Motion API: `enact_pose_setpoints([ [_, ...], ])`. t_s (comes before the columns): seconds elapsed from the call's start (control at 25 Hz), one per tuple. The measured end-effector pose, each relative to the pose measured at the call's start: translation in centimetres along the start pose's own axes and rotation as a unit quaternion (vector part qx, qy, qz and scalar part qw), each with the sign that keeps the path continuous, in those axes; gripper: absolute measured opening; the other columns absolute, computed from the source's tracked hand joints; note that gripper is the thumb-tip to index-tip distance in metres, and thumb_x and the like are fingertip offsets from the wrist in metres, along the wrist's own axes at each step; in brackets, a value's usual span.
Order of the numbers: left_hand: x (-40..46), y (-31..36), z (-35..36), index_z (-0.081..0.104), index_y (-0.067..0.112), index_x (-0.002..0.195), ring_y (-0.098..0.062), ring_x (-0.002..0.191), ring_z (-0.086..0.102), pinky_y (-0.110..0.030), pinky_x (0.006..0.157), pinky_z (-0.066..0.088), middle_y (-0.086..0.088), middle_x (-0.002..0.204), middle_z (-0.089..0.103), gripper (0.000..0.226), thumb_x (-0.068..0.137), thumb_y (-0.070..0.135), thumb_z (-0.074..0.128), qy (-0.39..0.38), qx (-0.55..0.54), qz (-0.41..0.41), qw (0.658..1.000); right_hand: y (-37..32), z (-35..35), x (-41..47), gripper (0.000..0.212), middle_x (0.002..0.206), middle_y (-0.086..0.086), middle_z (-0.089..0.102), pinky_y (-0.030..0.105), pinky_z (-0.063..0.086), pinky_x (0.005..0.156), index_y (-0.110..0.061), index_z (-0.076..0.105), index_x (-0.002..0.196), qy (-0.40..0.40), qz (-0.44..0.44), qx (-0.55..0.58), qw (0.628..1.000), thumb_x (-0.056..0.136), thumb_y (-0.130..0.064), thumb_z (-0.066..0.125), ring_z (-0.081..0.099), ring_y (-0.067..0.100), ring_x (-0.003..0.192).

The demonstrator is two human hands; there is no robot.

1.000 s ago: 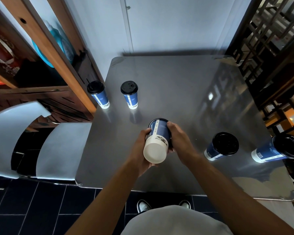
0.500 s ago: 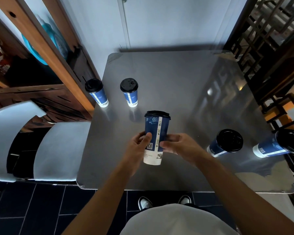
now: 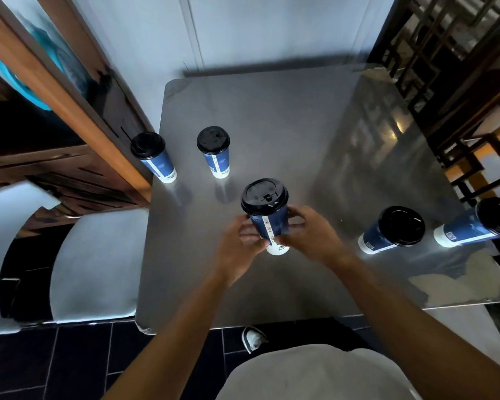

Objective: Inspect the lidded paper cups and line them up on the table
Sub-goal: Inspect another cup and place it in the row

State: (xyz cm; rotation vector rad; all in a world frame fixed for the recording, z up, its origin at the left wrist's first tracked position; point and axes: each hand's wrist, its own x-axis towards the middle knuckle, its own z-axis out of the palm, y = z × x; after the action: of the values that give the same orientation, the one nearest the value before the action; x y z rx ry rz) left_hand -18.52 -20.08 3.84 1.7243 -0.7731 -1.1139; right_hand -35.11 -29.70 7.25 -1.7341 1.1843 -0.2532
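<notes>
The worktop [image 3: 286, 125] is a grey, reflective slab with rounded corners, set against a pale wall [image 3: 272, 27]. A wooden shelf unit [image 3: 55, 90] stands along its left side, a dark lattice screen [image 3: 445, 53] along its right, and two pale chair seats [image 3: 96, 264] sit at the near left over a dark tiled floor [image 3: 55, 365]. Five blue paper cups with black lids are in view. The held cup [image 3: 267, 217] is near the middle of the worktop, upright with its lid tilted slightly toward the camera; whether its white base touches the surface cannot be determined. The left hand [image 3: 240, 249] forms a grip on the cup's lower left side, fingers curled around the wall. The right hand [image 3: 312, 235] forms a grip on the right side, thumb and fingers wrapped around the blue wall. Two cups stand upright at the far left, well apart from the held cup: the far-left cup [image 3: 153, 157] at the worktop edge beside the shelf unit, and the second cup [image 3: 215, 151] just to its right. Two more stand at the right: the near-right cup [image 3: 393, 229] close to the right hand, and the edge cup [image 3: 479, 226] beside it at the right edge. One shoe [image 3: 253, 339] shows below the near edge.
</notes>
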Motion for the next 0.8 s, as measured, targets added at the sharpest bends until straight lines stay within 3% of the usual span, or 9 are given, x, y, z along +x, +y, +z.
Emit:
enact_pose_setpoints([
  [0.08, 1.5, 0.0, 0.5, 0.062, 0.026, 0.106, -0.014, 0.093, 0.072, -0.033, 0.081, 0.058, 0.006, 0.1, 0.072, 0.048, 0.077, -0.008, 0.08, 0.03, 0.046, 0.031, 0.998, 0.2, 0.0, 1.2, 0.07, 0.127, -0.01, 0.066, 0.036, 0.057, 0.094, -0.025, 0.056, 0.137, 0.018, 0.006, -0.006, 1.0, 0.075, -0.024, 0.087, 0.071, 0.011, 0.101],
  [0.2, 4.2, 0.8, 1.5, 0.062, 0.021, 0.115, -0.009, 0.095, 0.069, -0.026, 0.083, 0.056, 0.011, 0.101, 0.069, 0.046, 0.079, -0.003, 0.08, 0.043, 0.092, 0.055, 0.993, 0.6, -0.4, 3.8, 0.069, 0.135, -0.001, 0.064, 0.031, 0.053, 0.091, -0.019, 0.051, 0.14, 0.033, 0.003, -0.009, 0.999, 0.08, -0.02, 0.084, 0.068, 0.02, 0.112],
  [0.32, 8.1, 1.5, 2.5, 0.065, 0.011, 0.115, -0.008, 0.096, 0.071, -0.03, 0.088, 0.058, 0.007, 0.102, 0.073, 0.04, 0.08, 0.001, 0.081, 0.06, 0.112, 0.048, 0.991, 0.8, -1.4, 8.0, 0.066, 0.133, 0.003, 0.065, 0.028, 0.049, 0.09, -0.016, 0.053, 0.138, 0.044, -0.005, -0.015, 0.999, 0.079, -0.016, 0.083, 0.065, 0.022, 0.115],
  [0.4, 11.1, 2.2, 3.2, 0.063, 0.01, 0.118, -0.013, 0.102, 0.072, -0.022, 0.087, 0.055, 0.0, 0.108, 0.075, 0.041, 0.081, 0.001, 0.08, 0.07, 0.126, 0.04, 0.989, 1.1, -1.7, 11.2, 0.062, 0.129, 0.005, 0.065, 0.028, 0.049, 0.092, -0.014, 0.059, 0.134, 0.057, -0.015, -0.022, 0.998, 0.078, -0.014, 0.084, 0.062, 0.022, 0.117],
  [0.52, 15.6, 3.3, 4.0, 0.062, 0.011, 0.119, -0.007, 0.099, 0.069, -0.005, 0.08, 0.048, 0.005, 0.106, 0.073, 0.042, 0.082, 0.005, 0.081, 0.091, 0.154, 0.028, 0.984, 1.4, -2.1, 15.8, 0.054, 0.121, 0.003, 0.065, 0.017, 0.049, 0.079, -0.016, 0.063, 0.128, 0.07, -0.001, 0.002, 0.998, 0.078, -0.011, 0.082, 0.062, 0.019, 0.111],
  [0.64, 20.0, 4.2, 4.9, 0.06, 0.009, 0.122, -0.008, 0.103, 0.07, -0.016, 0.087, 0.056, -0.001, 0.111, 0.075, 0.045, 0.082, 0.005, 0.081, 0.085, 0.159, 0.034, 0.983, 2.0, -3.0, 20.6, 0.049, 0.11, -0.004, 0.063, 0.001, 0.038, 0.069, -0.014, 0.064, 0.125, 0.074, 0.014, 0.004, 0.997, 0.078, -0.011, 0.079, 0.06, 0.012, 0.102],
  [0.72, 22.6, 4.2, 5.3, 0.059, 0.008, 0.125, -0.009, 0.106, 0.07, -0.011, 0.083, 0.054, -0.003, 0.114, 0.076, 0.046, 0.084, 0.004, 0.08, 0.076, 0.163, 0.028, 0.983, 2.4, -3.5, 23.1, 0.052, 0.11, -0.005, 0.062, 0.005, 0.038, 0.07, -0.014, 0.062, 0.126, 0.075, 0.029, -0.004, 0.997, 0.076, -0.013, 0.078, 0.057, 0.01, 0.1],
  [0.8, 24.8, 4.1, 5.5, 0.058, 0.015, 0.127, -0.012, 0.106, 0.071, -0.017, 0.086, 0.055, 0.001, 0.113, 0.077, 0.046, 0.086, 0.009, 0.079, 0.073, 0.181, 0.029, 0.98, 2.7, -3.8, 25.1, 0.055, 0.116, -0.001, 0.065, 0.017, 0.041, 0.078, -0.014, 0.06, 0.128, 0.086, 0.033, -0.001, 0.996, 0.076, -0.013, 0.079, 0.057, 0.011, 0.101],
])
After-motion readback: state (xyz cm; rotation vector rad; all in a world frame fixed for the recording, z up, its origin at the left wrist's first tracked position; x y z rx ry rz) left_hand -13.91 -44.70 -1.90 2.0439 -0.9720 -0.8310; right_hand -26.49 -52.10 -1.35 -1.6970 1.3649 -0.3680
